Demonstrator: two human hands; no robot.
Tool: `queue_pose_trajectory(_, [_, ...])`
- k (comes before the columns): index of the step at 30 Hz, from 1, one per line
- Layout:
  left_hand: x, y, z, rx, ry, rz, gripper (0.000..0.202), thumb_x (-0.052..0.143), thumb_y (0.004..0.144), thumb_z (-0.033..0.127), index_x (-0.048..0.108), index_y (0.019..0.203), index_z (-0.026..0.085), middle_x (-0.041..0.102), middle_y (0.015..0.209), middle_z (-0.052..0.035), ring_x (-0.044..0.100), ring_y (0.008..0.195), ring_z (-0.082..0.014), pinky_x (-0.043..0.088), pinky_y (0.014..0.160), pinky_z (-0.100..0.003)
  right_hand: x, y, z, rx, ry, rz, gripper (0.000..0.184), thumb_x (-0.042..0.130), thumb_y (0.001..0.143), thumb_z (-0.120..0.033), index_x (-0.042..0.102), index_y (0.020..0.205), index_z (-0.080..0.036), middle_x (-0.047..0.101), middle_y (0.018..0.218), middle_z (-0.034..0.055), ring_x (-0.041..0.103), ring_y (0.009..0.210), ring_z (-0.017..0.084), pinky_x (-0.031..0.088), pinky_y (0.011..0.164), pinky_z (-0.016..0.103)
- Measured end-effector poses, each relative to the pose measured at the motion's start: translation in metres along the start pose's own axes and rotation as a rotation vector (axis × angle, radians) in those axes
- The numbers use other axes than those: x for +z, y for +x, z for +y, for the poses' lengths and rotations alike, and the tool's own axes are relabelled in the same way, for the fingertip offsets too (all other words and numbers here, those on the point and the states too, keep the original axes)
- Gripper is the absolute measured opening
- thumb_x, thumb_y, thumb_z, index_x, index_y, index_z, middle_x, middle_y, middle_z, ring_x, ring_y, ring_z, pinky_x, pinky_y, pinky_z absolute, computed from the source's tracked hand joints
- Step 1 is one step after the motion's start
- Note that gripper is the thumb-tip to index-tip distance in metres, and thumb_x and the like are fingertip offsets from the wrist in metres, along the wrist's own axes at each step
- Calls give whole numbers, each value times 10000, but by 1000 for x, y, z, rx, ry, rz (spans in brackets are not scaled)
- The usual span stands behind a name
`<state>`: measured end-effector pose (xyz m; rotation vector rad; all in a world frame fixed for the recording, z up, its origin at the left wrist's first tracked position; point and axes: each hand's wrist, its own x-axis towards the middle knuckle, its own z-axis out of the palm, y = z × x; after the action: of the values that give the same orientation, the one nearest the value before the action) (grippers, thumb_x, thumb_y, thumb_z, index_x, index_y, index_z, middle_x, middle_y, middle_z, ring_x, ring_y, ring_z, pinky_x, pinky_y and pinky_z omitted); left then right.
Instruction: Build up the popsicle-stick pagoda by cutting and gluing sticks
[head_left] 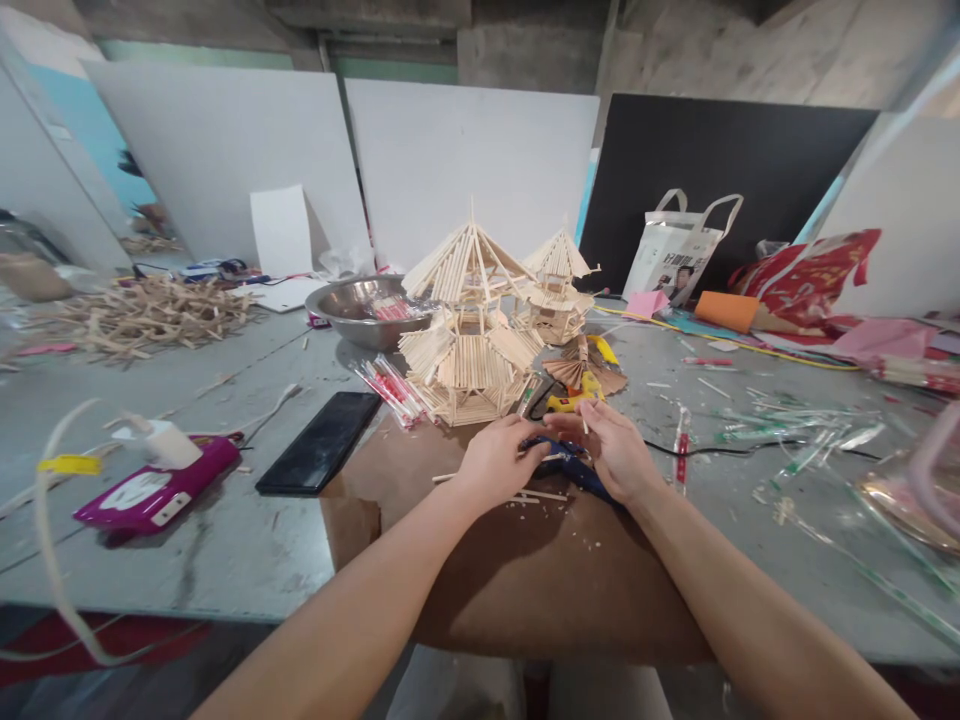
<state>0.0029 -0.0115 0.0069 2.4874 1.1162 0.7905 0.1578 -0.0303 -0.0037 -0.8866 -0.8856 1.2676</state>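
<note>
My left hand [501, 462] is over a brown board [525, 570], its fingers curled at a dark blue-handled tool [576, 470]; what they hold, if anything, is hidden. To its right my right hand [619, 452] is bent inward, and a short pale stick [586, 425] seems pinched at its fingertips. Loose thin sticks [540, 495] and small crumbs lie below the hands. Just beyond them rests a yellow glue gun [574, 398]. A pavilion model of wooden sticks [472, 350] stands ahead, with a second stick model [556, 290] behind it on the right.
A black phone [321, 442] and a purple power strip [161, 485] lie at left. Behind are a metal bowl [352, 318] and a heap of sticks [157, 315]. Packaged sticks [394, 392] lie beside the model. Clear wrappers [802, 430] litter the right; a white bag [671, 250] stands behind.
</note>
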Motion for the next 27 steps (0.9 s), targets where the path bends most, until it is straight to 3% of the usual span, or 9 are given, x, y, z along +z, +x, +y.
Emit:
queue_pose_trajectory(5, [2,2,4,-89,-268,0,264,467,729,346,619,845,164,600,735,-25,478,594,-105,366,557,-216,6,-2,1,-25,106,-130,114,618,654,-291,542,654,-206,593,966,5,526,799,124,395,714,258])
queue_pose_trajectory(9, [6,3,7,-158,-476,-35,302,498,699,380,619,816,130,577,639,-14,437,502,-82,345,480,-203,6,-1,6,-47,147,-121,70,647,629,-262,594,636,-217,594,859,-19,506,781,99,387,705,219])
queue_pose_trajectory(15, [13,3,5,-299,-756,-51,379,533,665,433,573,882,124,495,537,25,385,391,-55,302,380,-184,11,-4,6,51,225,-125,102,676,589,-283,620,658,-232,599,772,-30,514,683,96,404,649,233])
queue_pose_trajectory(20, [11,2,7,-320,-826,-2,318,551,652,435,563,713,123,454,482,46,358,359,-37,277,356,-173,15,-7,7,9,154,-157,131,677,585,-293,620,677,-220,599,764,-16,518,691,107,401,669,250])
queue_pose_trajectory(24, [-8,2,6,-324,-841,144,268,551,660,393,546,629,127,431,415,55,368,344,-40,279,351,-166,11,-4,9,-35,-45,-109,204,642,621,-342,612,778,-215,581,736,-9,508,675,102,385,632,228])
queue_pose_trajectory(27, [-34,7,-6,-366,-911,383,259,549,662,386,533,615,132,445,408,54,362,314,-34,262,334,-163,6,-1,12,-15,-153,-105,217,625,630,-373,615,736,-184,579,738,8,503,674,102,375,600,217])
